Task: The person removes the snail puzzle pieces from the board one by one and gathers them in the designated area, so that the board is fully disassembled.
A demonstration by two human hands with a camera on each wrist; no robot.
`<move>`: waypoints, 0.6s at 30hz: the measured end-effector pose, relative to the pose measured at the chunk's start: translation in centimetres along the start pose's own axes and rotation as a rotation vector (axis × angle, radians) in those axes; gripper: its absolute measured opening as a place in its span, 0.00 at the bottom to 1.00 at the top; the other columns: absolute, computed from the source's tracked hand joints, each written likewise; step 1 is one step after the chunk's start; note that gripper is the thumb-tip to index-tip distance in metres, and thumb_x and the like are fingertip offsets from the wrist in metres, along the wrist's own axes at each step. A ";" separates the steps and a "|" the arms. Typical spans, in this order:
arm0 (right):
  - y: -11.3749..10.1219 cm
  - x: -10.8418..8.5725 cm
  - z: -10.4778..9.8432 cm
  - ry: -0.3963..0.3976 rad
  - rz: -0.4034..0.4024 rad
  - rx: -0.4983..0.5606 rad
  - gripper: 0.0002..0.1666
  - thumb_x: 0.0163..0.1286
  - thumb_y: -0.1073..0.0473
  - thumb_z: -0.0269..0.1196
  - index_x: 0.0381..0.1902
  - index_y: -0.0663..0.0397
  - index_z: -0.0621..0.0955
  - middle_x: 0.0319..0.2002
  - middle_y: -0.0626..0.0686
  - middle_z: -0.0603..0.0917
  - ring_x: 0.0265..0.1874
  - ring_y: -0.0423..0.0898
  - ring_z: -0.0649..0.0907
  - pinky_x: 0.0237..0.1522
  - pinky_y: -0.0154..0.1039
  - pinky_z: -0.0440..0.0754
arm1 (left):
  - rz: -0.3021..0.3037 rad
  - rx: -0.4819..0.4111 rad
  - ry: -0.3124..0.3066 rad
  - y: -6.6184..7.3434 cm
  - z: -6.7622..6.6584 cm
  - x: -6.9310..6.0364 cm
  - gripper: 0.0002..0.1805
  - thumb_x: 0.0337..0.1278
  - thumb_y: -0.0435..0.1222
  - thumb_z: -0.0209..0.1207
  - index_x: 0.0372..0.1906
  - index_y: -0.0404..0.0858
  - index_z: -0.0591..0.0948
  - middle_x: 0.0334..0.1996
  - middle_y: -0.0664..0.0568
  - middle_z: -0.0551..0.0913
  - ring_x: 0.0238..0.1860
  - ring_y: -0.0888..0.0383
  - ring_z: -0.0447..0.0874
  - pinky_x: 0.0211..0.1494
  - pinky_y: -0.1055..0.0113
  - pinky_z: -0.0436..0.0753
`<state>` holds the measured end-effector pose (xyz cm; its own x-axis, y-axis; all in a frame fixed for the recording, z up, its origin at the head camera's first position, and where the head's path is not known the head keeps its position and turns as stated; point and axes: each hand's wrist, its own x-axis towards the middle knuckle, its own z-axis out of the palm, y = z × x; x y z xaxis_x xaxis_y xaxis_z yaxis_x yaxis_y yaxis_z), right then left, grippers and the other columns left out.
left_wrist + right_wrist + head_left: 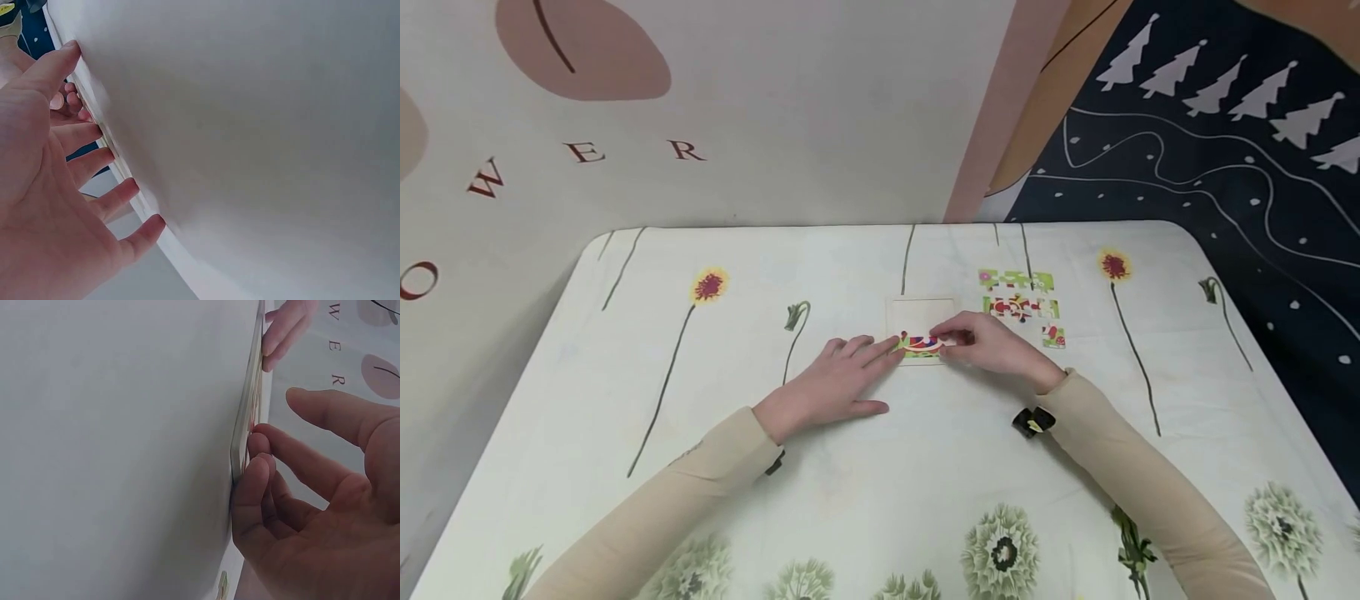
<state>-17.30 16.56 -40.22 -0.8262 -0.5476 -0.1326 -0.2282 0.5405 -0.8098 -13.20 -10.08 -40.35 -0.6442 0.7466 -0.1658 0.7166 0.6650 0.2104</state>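
Note:
A thin light puzzle board [920, 315] lies on the white table, with joined colourful jigsaw pieces [921, 343] along its near part. My left hand [842, 383] is spread flat with its fingers straight, and its fingertips touch the left end of these pieces. At the right end, my right hand [1000, 343] touches the pieces and the board's edge with its fingertips. In the right wrist view its thumb [331, 409] stands apart from the bent fingers [253, 481], with nothing seen between them. The right fingers hide part of the pieces' right end.
Loose jigsaw pieces lie right of the board: green ones [1041, 281] at the back, red and white ones [1015, 308] in front, and one piece [1053, 337] nearer. The tablecloth [880, 483] has printed flowers. A patterned wall [820, 125] rises behind the table.

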 end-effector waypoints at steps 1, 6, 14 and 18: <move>0.0 0.0 0.0 0.000 0.003 -0.007 0.19 0.63 0.67 0.64 0.52 0.65 0.81 0.38 0.54 0.80 0.33 0.48 0.73 0.36 0.39 0.70 | 0.000 -0.001 -0.001 0.0 0.0 0.0 0.44 0.62 0.56 0.57 0.76 0.42 0.55 0.75 0.49 0.53 0.69 0.45 0.56 0.63 0.45 0.61; 0.0 0.0 0.1 0.003 0.003 -0.028 0.18 0.63 0.67 0.65 0.52 0.64 0.82 0.36 0.52 0.79 0.32 0.47 0.72 0.34 0.39 0.70 | -0.005 -0.006 -0.004 0.0 0.0 0.0 0.44 0.62 0.55 0.58 0.76 0.42 0.55 0.75 0.49 0.53 0.69 0.45 0.56 0.63 0.45 0.61; -0.1 0.3 0.2 0.007 0.007 -0.039 0.16 0.62 0.67 0.65 0.49 0.63 0.83 0.38 0.53 0.80 0.33 0.48 0.73 0.36 0.40 0.70 | -0.017 -0.010 -0.011 0.0 0.1 0.1 0.44 0.62 0.56 0.57 0.76 0.43 0.55 0.75 0.50 0.52 0.70 0.45 0.55 0.63 0.44 0.60; -0.2 0.6 0.3 0.010 0.009 -0.030 0.14 0.62 0.67 0.64 0.47 0.62 0.83 0.38 0.53 0.81 0.33 0.48 0.74 0.37 0.41 0.71 | -0.016 -0.008 -0.010 0.0 0.1 0.0 0.44 0.62 0.56 0.58 0.76 0.43 0.55 0.75 0.50 0.52 0.70 0.44 0.55 0.63 0.44 0.60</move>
<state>-17.58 15.96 -40.33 -0.8332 -0.5364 -0.1345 -0.2356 0.5644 -0.7912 -13.18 -10.04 -40.48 -0.6527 0.7364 -0.1782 0.7043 0.6764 0.2156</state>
